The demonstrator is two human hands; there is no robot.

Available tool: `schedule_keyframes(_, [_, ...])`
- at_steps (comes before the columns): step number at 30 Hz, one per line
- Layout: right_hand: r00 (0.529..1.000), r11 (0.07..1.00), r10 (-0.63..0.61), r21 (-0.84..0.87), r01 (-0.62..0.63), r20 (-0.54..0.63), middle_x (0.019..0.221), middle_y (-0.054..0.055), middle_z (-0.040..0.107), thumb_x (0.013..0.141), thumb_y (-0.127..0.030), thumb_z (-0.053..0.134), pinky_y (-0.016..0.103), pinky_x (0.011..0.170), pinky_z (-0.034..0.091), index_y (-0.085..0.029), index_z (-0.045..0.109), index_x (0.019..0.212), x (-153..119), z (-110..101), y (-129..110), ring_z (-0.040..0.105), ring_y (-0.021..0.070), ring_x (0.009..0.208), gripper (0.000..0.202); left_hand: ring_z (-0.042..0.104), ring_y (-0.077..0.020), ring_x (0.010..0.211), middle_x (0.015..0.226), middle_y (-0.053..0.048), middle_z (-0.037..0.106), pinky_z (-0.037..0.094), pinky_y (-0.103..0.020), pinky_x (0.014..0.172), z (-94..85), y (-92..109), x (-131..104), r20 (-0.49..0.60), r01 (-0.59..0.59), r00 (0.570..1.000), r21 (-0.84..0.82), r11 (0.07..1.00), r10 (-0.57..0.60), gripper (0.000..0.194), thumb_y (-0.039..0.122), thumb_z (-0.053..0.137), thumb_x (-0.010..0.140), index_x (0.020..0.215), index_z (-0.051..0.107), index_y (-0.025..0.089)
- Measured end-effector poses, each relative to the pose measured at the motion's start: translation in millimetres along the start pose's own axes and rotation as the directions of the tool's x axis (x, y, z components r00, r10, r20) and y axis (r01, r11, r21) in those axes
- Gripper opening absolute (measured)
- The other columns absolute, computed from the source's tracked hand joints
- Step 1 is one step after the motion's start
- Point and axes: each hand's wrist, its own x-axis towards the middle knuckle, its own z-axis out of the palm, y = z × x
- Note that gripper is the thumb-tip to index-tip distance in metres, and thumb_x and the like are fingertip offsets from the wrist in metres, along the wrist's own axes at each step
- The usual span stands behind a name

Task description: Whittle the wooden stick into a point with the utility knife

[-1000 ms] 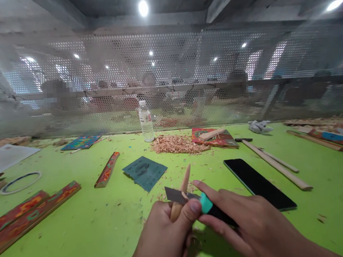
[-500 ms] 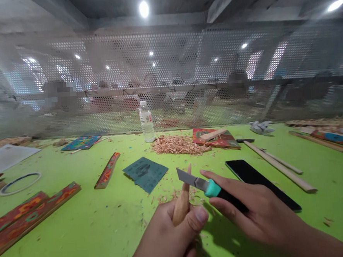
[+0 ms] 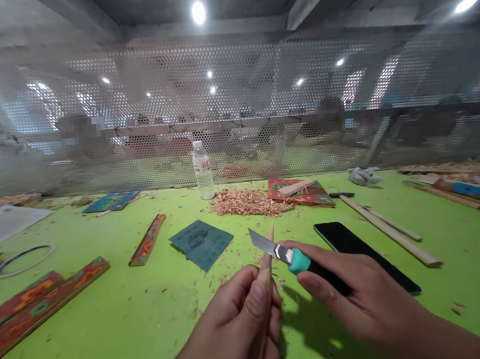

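Note:
My left hand (image 3: 244, 314) is closed around a wooden stick (image 3: 265, 267), whose narrowed tip points up and away from me. In my right hand (image 3: 360, 286) is a utility knife (image 3: 300, 261) with a black handle and a turquoise collar. Its blade crosses the stick near the tip, on the side facing me; whether the edge touches the wood I cannot tell. Below the hands lie scattered shavings, partly hidden by the fingers. A sheet of dark green sandpaper (image 3: 202, 244) rests just beyond my left hand.
A black phone (image 3: 364, 256) lies beside my right hand, with wooden sticks (image 3: 393, 232) beyond. Farther back are a shavings pile (image 3: 249, 201), a water bottle (image 3: 203, 171) and a painted board (image 3: 322, 195). Painted strips (image 3: 48, 310) and a tape roll (image 3: 23, 260) lie left. Perforated mesh (image 3: 235, 104) borders the table.
My left hand has turned its hold on the stick, with the thumb now lying along it and the tip shifted slightly right. The knife has stayed nearly in place, its blade slightly higher.

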Motion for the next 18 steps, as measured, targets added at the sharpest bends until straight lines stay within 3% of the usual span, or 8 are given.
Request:
schedule_keyframes(2, [1.0, 1.0, 0.014, -0.002, -0.014, 0.005, 0.092, 0.001, 0.082, 0.109, -0.037, 0.053, 0.022, 0.07, 0.06, -0.025, 0.069, 0.132, 0, 0, 1, 0.076, 0.0153, 0.069, 0.031, 0.044, -0.0038, 0.051, 0.071, 0.006, 0.054, 0.039, -0.015, 0.049, -3.1, -1, 0, 0.057, 0.024, 0.998, 0.042, 0.999, -0.026, 0.045, 0.058, 0.084, 0.086, 0.103, 0.069, 0.02])
schedule_keyframes(4, [1.0, 1.0, 0.017, 0.003, -0.017, 0.006, 0.1, 0.003, 0.083, 0.109, -0.037, 0.054, 0.023, 0.072, 0.06, -0.025, 0.069, 0.131, -1, 1, 2, 0.078, 0.0161, 0.075, 0.03, 0.041, -0.0032, 0.048, 0.072, 0.005, 0.058, 0.035, -0.016, 0.046, -6.4, -1, -2, 0.085, 0.016, 0.996, 0.107, 0.994, -0.025, 0.046, 0.059, 0.084, 0.086, 0.105, 0.068, 0.02])
schedule_keyframes(7, [1.0, 0.999, 0.016, 0.03, -0.016, 0.011, 0.109, 0.004, 0.084, 0.108, -0.037, 0.054, 0.023, 0.078, 0.06, -0.026, 0.07, 0.129, 0, 1, 1, 0.08, 0.0181, 0.09, 0.028, 0.051, -0.0045, 0.056, 0.077, 0.002, 0.064, 0.042, -0.016, 0.056, -9.0, 2, -5, 0.049, 0.024, 0.998, 0.212, 0.977, -0.036, 0.048, 0.055, 0.089, 0.082, 0.105, 0.066, 0.02])
schedule_keyframes(10, [0.999, 0.999, 0.016, 0.051, -0.019, 0.043, 0.107, 0.003, 0.084, 0.109, -0.038, 0.054, 0.023, 0.076, 0.061, -0.027, 0.07, 0.13, 1, 0, 1, 0.081, 0.0179, 0.089, 0.029, 0.054, -0.0066, 0.055, 0.068, 0.003, 0.062, 0.042, -0.017, 0.056, -8.6, 6, -6, 0.026, 0.069, 0.997, 0.259, 0.963, -0.079, 0.05, 0.058, 0.089, 0.081, 0.105, 0.065, 0.02])
schedule_keyframes(14, [0.997, 1.0, 0.0, 0.021, -0.001, 0.082, 0.118, 0.009, 0.083, 0.109, -0.039, 0.054, 0.027, 0.083, 0.063, -0.023, 0.068, 0.136, 0, 0, 5, 0.082, 0.0217, 0.096, 0.035, 0.049, -0.006, 0.06, 0.076, 0.004, 0.059, 0.046, -0.02, 0.066, -6.9, 12, -4, 0.04, 0.012, 0.999, 0.288, 0.958, -0.025, 0.05, 0.058, 0.087, 0.083, 0.11, 0.068, 0.02])
schedule_keyframes(18, [0.974, 0.998, -0.066, 0.024, 0.062, 0.218, 0.122, 0.014, 0.082, 0.108, -0.042, 0.056, 0.035, 0.087, 0.064, -0.019, 0.069, 0.135, -2, 2, 6, 0.081, 0.0274, 0.102, 0.038, 0.055, -0.0136, 0.081, 0.091, -0.004, 0.064, 0.046, -0.026, 0.079, -7.0, 16, -3, 0.05, -0.073, 0.997, 0.359, 0.93, 0.058, 0.047, 0.054, 0.088, 0.084, 0.103, 0.07, 0.015])
